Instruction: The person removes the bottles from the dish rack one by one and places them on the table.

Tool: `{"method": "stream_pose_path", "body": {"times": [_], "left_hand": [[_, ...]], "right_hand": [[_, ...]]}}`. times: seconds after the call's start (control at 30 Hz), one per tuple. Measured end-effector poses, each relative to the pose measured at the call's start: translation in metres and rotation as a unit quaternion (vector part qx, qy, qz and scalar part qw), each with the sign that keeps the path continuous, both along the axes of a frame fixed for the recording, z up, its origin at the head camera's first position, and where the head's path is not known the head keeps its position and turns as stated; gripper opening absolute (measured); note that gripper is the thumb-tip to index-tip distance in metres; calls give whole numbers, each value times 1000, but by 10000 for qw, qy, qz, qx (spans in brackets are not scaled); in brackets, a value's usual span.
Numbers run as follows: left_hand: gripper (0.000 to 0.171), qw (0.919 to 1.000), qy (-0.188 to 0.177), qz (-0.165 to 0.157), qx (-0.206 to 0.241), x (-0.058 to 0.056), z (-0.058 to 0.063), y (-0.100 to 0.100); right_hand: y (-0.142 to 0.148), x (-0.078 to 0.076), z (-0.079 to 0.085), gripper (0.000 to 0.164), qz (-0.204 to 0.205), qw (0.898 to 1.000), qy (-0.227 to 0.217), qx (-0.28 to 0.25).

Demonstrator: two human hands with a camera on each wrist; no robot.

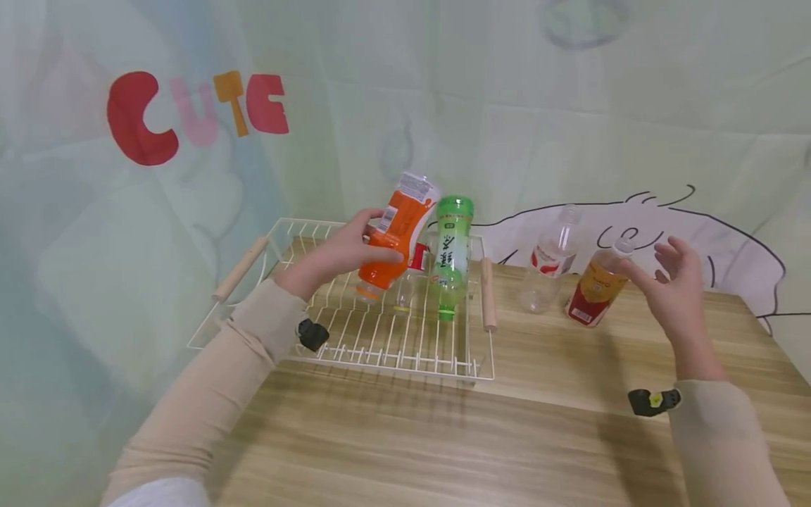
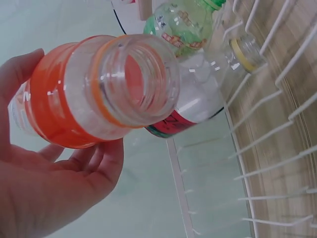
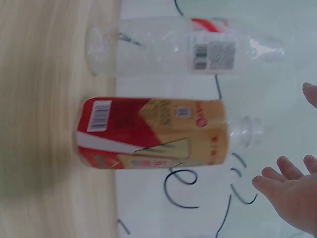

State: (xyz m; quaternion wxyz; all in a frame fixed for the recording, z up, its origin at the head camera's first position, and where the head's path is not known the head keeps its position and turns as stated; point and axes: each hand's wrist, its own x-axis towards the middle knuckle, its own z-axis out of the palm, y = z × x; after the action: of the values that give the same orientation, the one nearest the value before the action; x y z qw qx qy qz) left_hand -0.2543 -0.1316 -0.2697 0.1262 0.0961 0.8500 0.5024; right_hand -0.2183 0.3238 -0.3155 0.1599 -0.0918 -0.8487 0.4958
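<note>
My left hand (image 1: pixel 338 253) grips an orange-labelled plastic bottle (image 1: pixel 398 229), tilted neck-down over the white wire rack (image 1: pixel 386 368). In the left wrist view its uncapped mouth (image 2: pixel 136 82) faces the camera. Beside it in the rack, a green bottle (image 1: pixel 453 246) and a small clear bottle with a red label (image 1: pixel 405 289) stand upside down. My right hand (image 1: pixel 678 289) holds nothing, fingers spread, beside the neck of a red-and-yellow bottle (image 1: pixel 595 289) upright on the table. In the right wrist view, a gap shows between that hand (image 3: pixel 292 193) and the bottle (image 3: pixel 153 133).
A clear bottle with a red-and-white label (image 1: pixel 550 262) stands left of the red-and-yellow one. Wooden handles (image 1: pixel 488 296) line the rack's two sides. A printed cloth (image 1: pixel 405 91) hangs behind the wood-grain table (image 1: pixel 412 451).
</note>
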Motion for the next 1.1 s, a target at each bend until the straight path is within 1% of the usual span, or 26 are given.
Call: {"method": "stream_pose_path", "body": {"times": [0.1, 0.23, 0.43, 0.6, 0.73, 0.87, 1.03, 1.1], "left_hand": [[85, 9998, 121, -150, 59, 4, 2, 5], [84, 9989, 288, -360, 88, 12, 6, 12], [82, 9967, 452, -669, -42, 21, 10, 23], [81, 9942, 470, -947, -175, 25, 8, 31], [79, 9930, 375, -1096, -245, 27, 5, 37], [78, 9914, 402, -1184, -375, 32, 5, 43], [77, 9889, 411, -1315, -553, 37, 5, 51], [76, 9877, 384, -1375, -633, 39, 4, 54]], "right_hand": [[-8, 3, 9, 90, 134, 9996, 155, 211], [-22, 7, 21, 87, 453, 9973, 349, 470], [-42, 17, 35, 85, 1049, 9920, 367, 596], [-58, 25, 44, 86, 1468, 9856, 379, 745], [-71, 31, 50, 84, 1789, 9775, 550, 975], [-82, 35, 54, 82, 2149, 9667, 843, 1106], [-96, 42, 57, 77, 2609, 9474, 1295, 1325], [-101, 45, 58, 76, 2744, 9407, 1396, 1424]]}}
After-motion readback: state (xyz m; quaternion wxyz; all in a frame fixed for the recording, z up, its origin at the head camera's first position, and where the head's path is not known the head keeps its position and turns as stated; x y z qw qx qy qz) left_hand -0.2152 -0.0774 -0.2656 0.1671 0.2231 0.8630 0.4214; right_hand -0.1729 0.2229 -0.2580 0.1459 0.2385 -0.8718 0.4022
